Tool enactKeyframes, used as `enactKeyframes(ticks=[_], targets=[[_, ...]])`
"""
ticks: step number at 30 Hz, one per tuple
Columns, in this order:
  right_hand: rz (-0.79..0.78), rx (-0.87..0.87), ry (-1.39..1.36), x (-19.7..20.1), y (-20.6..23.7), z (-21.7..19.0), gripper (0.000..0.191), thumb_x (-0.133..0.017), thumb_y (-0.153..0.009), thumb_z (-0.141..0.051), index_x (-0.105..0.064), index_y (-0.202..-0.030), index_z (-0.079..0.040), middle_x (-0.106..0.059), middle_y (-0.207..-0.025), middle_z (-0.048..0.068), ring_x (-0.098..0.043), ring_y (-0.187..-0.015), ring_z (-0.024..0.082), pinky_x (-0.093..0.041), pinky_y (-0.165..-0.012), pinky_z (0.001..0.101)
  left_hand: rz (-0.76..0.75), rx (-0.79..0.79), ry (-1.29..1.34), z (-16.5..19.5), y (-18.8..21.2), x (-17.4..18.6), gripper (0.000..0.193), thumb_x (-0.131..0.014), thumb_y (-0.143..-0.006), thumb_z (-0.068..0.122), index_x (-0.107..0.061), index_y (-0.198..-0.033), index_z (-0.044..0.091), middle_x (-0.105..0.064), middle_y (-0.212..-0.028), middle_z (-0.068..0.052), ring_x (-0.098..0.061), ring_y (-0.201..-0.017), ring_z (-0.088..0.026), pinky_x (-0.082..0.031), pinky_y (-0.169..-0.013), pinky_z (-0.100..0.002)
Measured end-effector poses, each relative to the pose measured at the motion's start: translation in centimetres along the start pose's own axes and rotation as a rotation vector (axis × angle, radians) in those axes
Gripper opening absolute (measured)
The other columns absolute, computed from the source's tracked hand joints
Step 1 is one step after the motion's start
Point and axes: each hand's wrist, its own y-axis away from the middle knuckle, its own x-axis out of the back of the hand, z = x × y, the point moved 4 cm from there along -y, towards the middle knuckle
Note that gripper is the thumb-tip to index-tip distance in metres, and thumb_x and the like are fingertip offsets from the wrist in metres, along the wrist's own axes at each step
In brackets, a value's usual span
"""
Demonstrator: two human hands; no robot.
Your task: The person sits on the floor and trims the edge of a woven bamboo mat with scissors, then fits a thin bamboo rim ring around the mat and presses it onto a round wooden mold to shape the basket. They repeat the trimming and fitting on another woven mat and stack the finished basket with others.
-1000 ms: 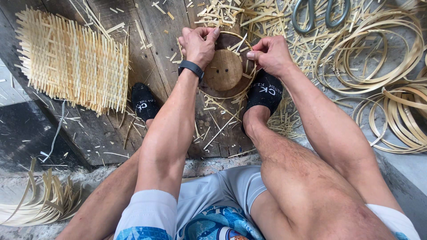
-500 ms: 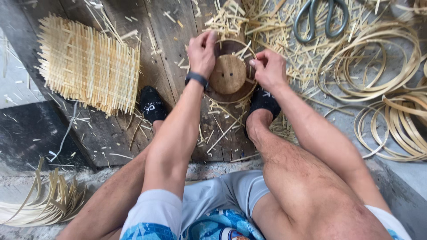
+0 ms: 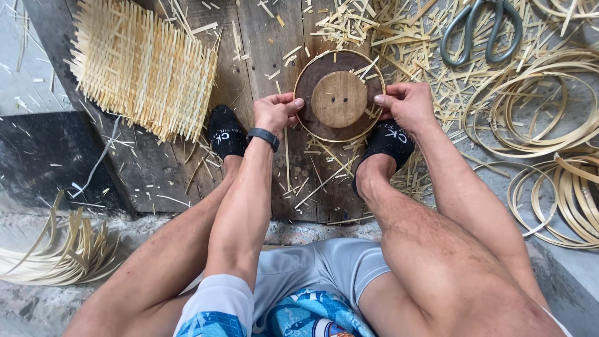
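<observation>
From the head camera, a round wooden disc [image 3: 339,98] with a thin hoop [image 3: 299,106] around it lies on the wooden boards [image 3: 262,56], between the two feet in black socks. The left hand [image 3: 274,112] pinches the hoop's left edge with curled fingers. The right hand [image 3: 405,103] grips the right edge the same way. A woven mat [image 3: 143,65] lies far to the left. Big scissors [image 3: 480,31] lie far right (among lots of straw bits). Coiled strips [image 3: 549,112] sit at the right.
</observation>
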Motion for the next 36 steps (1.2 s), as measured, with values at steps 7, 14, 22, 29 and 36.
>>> enactKeyframes(ticks=[7,14,22,29,36], targets=[[0.038,0.005,-0.107,0.1,1.9,-2.5,0.027,-0.077,-0.090,-0.002,-0.071,-0.115,0.006,-0.076,-0.097,0.012,-0.074,-0.078,0.015,-0.065,-0.066,0.0262,-0.068,-0.017,0.332,0.1,1.3,-0.4,0.031,-0.084,-0.086,0.010,-0.073,-0.111,-0.005,-0.075,-0.088,-0.009,-0.067,-0.069,-0.014,-0.056,-0.057,-0.026],[0.014,-0.092,-0.035,-0.8,1.5,-0.3,0.014,-0.070,-0.093,0.001,-0.066,-0.103,0.010,-0.072,-0.091,0.013,-0.074,-0.074,0.020,-0.067,-0.063,0.0313,-0.134,0.025,0.458,-4.4,4.0,-2.7,0.020,-0.073,-0.093,0.010,-0.067,-0.106,-0.004,-0.072,-0.093,-0.007,-0.071,-0.079,-0.018,-0.066,-0.067,-0.038],[0.054,0.028,0.146,-1.2,1.8,-2.0,0.035,-0.075,-0.088,-0.008,-0.060,-0.114,0.009,-0.069,-0.098,0.017,-0.073,-0.084,0.027,-0.065,-0.074,0.0417,-0.063,-0.084,0.284,-3.5,3.8,-2.5,0.017,-0.072,-0.094,0.009,-0.073,-0.109,0.000,-0.072,-0.091,-0.004,-0.069,-0.077,-0.016,-0.064,-0.065,-0.037],[-0.153,0.658,0.683,-5.9,6.1,-10.4,0.139,-0.103,-0.049,-0.045,-0.024,-0.154,0.002,-0.036,-0.143,0.026,-0.039,-0.135,0.040,-0.038,-0.112,0.0507,-0.196,-0.625,-0.069,5.6,7.8,-0.2,0.045,-0.077,-0.093,0.015,-0.064,-0.133,0.000,-0.076,-0.104,-0.010,-0.070,-0.089,-0.013,-0.059,-0.078,-0.028],[0.019,0.222,0.183,-6.6,5.7,-12.2,0.104,-0.094,-0.061,-0.042,-0.038,-0.140,-0.003,-0.055,-0.127,0.016,-0.060,-0.117,0.032,-0.054,-0.098,0.0505,0.075,-0.775,0.041,3.3,11.0,-5.1,0.059,-0.053,-0.114,0.047,-0.064,-0.144,-0.002,-0.067,-0.120,-0.015,-0.059,-0.109,-0.018,-0.047,-0.095,-0.036]])
